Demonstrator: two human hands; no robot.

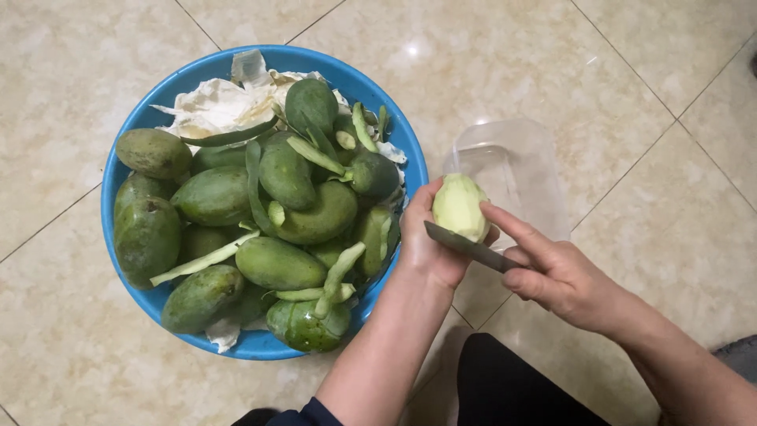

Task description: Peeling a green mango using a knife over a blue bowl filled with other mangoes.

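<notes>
Glossy beige floor tiles [631,95] are filling the frame; left hand [430,244] is gripping a peeled mango [459,207], right hand [552,272] is clasping a knife [465,246] at centre, over what is perhaps a clear tub [520,170].

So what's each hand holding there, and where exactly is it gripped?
The left hand cups a peeled pale mango from behind, around its lower half. The right hand grips a knife by its handle, blade against the fruit.

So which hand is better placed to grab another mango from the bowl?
Probably the left hand: it sits right at the blue bowl rim. It holds the peeled mango, though, and the right hand holds the knife.
</notes>
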